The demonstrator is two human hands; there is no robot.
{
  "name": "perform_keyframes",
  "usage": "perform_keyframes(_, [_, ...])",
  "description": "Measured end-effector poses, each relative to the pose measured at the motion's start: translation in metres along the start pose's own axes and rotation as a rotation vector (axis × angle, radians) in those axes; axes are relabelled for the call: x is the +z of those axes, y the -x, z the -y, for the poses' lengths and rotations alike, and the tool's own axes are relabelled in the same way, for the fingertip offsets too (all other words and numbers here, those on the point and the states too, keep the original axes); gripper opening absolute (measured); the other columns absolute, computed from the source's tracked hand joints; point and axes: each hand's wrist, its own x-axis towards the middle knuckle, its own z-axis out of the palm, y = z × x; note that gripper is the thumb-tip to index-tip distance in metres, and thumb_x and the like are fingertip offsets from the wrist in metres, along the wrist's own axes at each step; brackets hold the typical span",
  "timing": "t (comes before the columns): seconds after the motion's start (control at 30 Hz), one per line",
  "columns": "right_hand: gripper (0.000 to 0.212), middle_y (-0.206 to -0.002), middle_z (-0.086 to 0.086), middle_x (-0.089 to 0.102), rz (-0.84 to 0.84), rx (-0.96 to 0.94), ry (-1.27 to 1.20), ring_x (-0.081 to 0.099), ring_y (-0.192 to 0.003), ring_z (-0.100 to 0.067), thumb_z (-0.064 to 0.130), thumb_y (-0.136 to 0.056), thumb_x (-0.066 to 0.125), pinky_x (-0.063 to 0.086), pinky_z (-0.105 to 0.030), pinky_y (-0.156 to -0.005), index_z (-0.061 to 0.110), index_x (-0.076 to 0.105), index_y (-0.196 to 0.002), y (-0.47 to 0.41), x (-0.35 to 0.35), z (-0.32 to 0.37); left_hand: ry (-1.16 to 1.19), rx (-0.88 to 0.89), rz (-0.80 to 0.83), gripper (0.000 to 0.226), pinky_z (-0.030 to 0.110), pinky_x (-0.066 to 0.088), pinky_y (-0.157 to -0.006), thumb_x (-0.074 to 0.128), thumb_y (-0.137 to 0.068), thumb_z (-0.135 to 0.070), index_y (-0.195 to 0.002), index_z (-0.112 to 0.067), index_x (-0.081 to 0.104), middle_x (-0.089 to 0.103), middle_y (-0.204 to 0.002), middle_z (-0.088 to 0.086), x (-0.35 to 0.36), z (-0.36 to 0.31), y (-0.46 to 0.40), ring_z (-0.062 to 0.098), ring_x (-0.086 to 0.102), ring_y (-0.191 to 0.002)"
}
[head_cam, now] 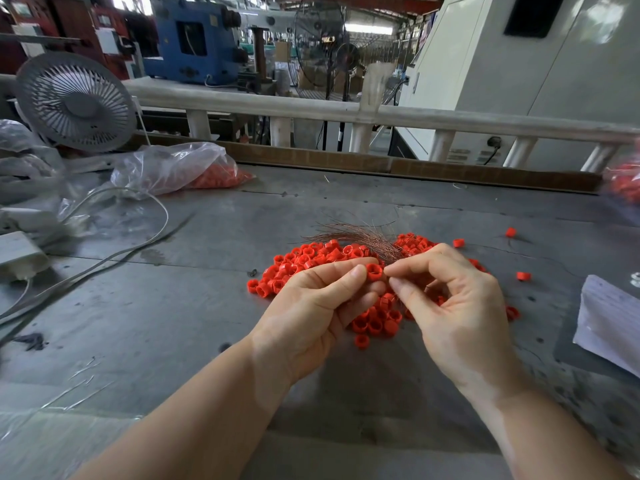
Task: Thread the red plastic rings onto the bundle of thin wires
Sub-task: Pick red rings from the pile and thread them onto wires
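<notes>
A heap of small red plastic rings [304,259] lies on the grey table [194,306] in the middle of the view. A bundle of thin copper-coloured wires [360,237] fans out to the left over the heap. My left hand [322,306] pinches one red ring [374,271] between thumb and forefinger. Directly to its right, my right hand [450,299] pinches the near end of the wire bundle, fingertips almost touching the ring. Part of the heap is hidden under both hands.
A clear plastic bag with red rings [180,171] lies at the back left, beside a grey fan [76,102] and white cables [138,237]. Loose rings [523,276] are scattered to the right. White paper [609,320] lies at the right edge. A cardboard strip [381,164] borders the far side.
</notes>
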Motion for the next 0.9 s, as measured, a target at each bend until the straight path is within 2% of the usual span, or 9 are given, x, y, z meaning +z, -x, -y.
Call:
perform_keyframes(0.17, [0.01,-0.074,0.003,0.061,-0.001,-0.044,0.041,0.056,-0.071,-0.003,0.008,-0.078,0.065,0.037,-0.005,-0.064,0.017,0.069,-0.079,0.0003,0.0015,-0.0006,0.026,-0.002,-0.009,0.017,0.016,0.055,-0.058,0.061,-0.067,-0.007,-0.075,-0.003,0.075,0.071,-0.075,0.013,-0.0001,0.0,-0.0004,0.012,0.07,-0.068])
perform_keyframes(0.63, [0.009,-0.072,0.002,0.056,0.004,-0.116,0.103,0.051,-0.066,-0.004,0.005,-0.079,0.066,0.039,-0.008,-0.062,0.009,0.073,-0.083,0.0018,0.002,-0.0019,0.088,-0.055,-0.026,0.016,0.016,0.056,-0.058,0.06,-0.067,-0.006,-0.072,-0.002,0.075,0.071,-0.079,0.014,0.0,-0.001,-0.0003,0.014,0.071,-0.071])
perform_keyframes(0.77, [0.011,-0.073,0.003,0.059,0.012,-0.076,0.057,0.054,-0.067,-0.002,0.002,-0.078,0.068,0.038,-0.006,-0.062,0.013,0.072,-0.08,0.0016,0.0014,-0.0007,0.073,-0.033,-0.027,0.015,0.017,0.056,-0.058,0.061,-0.068,-0.006,-0.071,-0.003,0.075,0.071,-0.078,0.014,-0.0009,-0.0003,-0.0007,0.014,0.071,-0.07])
perform_keyframes(0.9, [0.023,-0.074,0.009,0.064,0.006,0.033,-0.031,0.06,-0.07,-0.007,0.002,-0.078,0.071,0.041,-0.009,-0.063,0.025,0.068,-0.077,0.0003,0.0008,0.0004,-0.006,0.018,0.009,0.017,0.016,0.055,-0.058,0.06,-0.07,-0.009,-0.075,-0.005,0.076,0.07,-0.072,0.01,-0.0006,0.001,-0.0006,0.011,0.069,-0.064])
